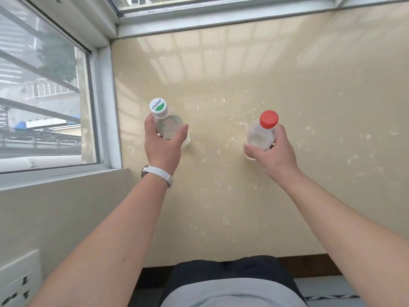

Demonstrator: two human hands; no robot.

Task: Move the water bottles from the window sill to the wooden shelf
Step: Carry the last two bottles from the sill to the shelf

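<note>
Two bottles, one per hand, both gripped. Left hand (162,141) wraps the shoulder of the clear plastic bottle with the white-and-green cap (170,126): fingers curled round its left side, thumb on its right. A white-strapped watch (157,173) sits on that wrist. This bottle is just beside the white window frame (108,103).

The glossy beige window sill (221,85) shows bare between the two bottles. The clear plastic bottle with the red cap (259,136) is clamped by the right hand (275,152), thumb on the left, fingers round the right.

Both bottles are upright at the sill; can't tell whether the bases have left it. The wooden shelf is not in view.

Judgement: the grips are high, near the necks, so lift straight up and keep both vertical. Squeeze lightly, since the thin walls will likely buckle. Clear the left bottle of the frame before turning away.
</note>
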